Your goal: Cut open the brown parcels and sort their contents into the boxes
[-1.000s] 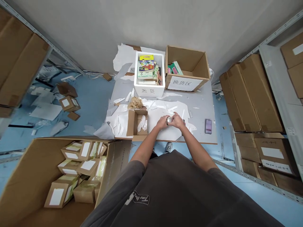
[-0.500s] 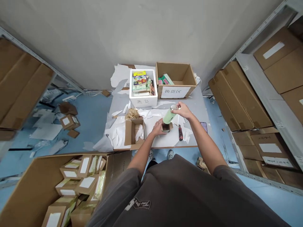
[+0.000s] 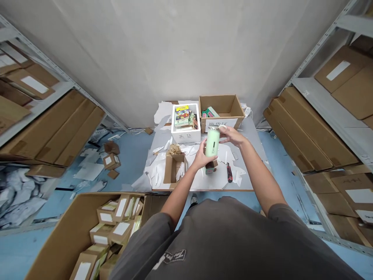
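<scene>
A light green bottle (image 3: 212, 143) with a silvery top stands upright in the air above the table, its dark marking facing me. My left hand (image 3: 201, 155) wraps round its lower left side. Up at the bottle's top right is my right hand (image 3: 230, 135), fingers touching the lid and thumb stretched below them. Just under the bottle, a small open box (image 3: 211, 167) with a green side rests on the table, partly hidden by the bottle and my left hand.
On the paper-strewn table (image 3: 198, 182) are a red and black knife (image 3: 229, 172), an open carton (image 3: 168, 170), crumpled brown paper (image 3: 174, 149), a filled white foam box (image 3: 186, 136) and a larger carton (image 3: 239, 116). A big carton of parcels (image 3: 58, 229) stands lower left; shelves flank both sides.
The bottle has risen out from over the small box and turned from tilted to upright. My left hand has moved from the small box onto the bottle. The view has shifted.
</scene>
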Demonstrator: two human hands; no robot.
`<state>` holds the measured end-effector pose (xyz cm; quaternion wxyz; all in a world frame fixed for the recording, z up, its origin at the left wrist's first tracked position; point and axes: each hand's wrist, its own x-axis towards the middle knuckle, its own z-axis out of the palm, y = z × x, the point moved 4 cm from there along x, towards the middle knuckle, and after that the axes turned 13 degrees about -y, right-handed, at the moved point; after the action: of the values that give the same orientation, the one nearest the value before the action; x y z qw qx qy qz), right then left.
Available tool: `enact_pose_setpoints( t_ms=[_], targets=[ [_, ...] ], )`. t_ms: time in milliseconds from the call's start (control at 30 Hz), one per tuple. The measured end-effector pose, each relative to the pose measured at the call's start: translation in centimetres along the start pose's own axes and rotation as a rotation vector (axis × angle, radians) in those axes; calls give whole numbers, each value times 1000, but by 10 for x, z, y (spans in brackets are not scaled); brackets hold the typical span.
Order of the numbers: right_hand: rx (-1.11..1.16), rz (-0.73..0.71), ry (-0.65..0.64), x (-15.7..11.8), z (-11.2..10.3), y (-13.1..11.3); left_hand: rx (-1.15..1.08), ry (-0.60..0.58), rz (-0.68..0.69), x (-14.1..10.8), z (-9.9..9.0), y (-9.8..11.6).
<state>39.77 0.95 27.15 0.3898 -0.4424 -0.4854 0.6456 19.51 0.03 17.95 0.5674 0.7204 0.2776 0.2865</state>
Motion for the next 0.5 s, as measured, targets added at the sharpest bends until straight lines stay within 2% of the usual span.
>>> enact_pose_setpoints(
  t_ms=[67, 133, 233, 367, 500],
  targets=[
    [50, -48, -117, -7, 13, 8, -46, 24, 11, -3, -6, 9],
    [60, -82, -129, -14, 25, 22, -33, 33, 48, -5, -11, 19],
    [54, -133, 9, -22, 36, 43, 91, 43, 92, -9, -14, 31],
    [10, -162, 207, -27, 39, 59, 200, 39, 88, -14, -9, 38],
    [10, -179, 264, -30, 41, 66, 145, 39, 67, -17, -4, 38]
  ],
)
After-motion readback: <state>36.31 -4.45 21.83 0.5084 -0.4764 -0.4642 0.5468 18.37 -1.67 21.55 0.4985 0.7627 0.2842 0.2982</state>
